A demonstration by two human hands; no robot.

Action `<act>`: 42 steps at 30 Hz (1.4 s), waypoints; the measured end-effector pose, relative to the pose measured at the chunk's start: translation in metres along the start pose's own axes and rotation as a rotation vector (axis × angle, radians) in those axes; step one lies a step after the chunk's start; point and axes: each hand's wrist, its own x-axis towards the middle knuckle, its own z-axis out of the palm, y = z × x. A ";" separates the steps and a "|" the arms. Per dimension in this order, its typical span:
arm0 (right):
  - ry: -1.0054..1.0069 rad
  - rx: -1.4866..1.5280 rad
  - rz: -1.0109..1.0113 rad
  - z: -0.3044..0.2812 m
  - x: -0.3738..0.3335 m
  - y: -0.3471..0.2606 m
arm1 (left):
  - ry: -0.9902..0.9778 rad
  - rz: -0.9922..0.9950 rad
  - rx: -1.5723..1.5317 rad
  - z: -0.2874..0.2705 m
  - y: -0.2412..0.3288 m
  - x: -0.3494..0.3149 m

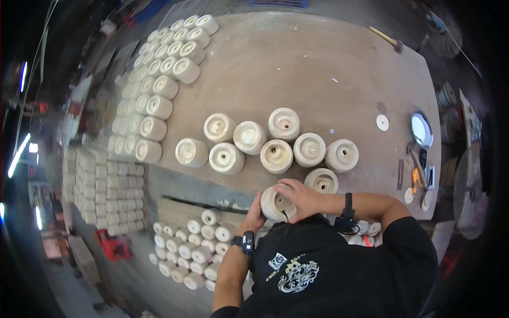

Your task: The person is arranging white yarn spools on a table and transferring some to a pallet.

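Between my two hands, at the table's near edge, is a pale round plaster mould (pixel 275 204) with a hollowed top and a small hole. My left hand (pixel 255 213) grips its left side, fingers partly hidden by the mould. Across its right side and rim curls my right hand (pixel 301 197). Something thin and dark shows at the mould's near rim; I cannot make out what it is. Just beyond my right hand stands a similar mould (pixel 322 181). Several more, including one mould (pixel 275 156) straight ahead, form a loose group on the brown table (pixel 297 69).
Rows of moulds (pixel 159 106) line the table's far left, with stacked moulds (pixel 114 196) beyond its left edge. Smaller pale cylinders (pixel 201 254) fill a lower surface left of me. A hammer (pixel 386 38), a white disc (pixel 382 123), an oval mirror-like object (pixel 422 130) and orange-handled tool (pixel 416 177) lie right.
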 end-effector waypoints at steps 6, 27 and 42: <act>-0.002 -0.447 0.195 0.004 -0.004 0.027 | 0.382 0.043 0.184 -0.081 -0.036 -0.020; -0.109 -0.776 0.216 0.040 0.015 0.029 | 0.992 -0.192 -0.414 -0.227 -0.350 -0.185; -0.355 -0.787 0.021 0.160 0.069 -0.085 | 1.128 0.191 0.204 -0.371 -0.349 -0.204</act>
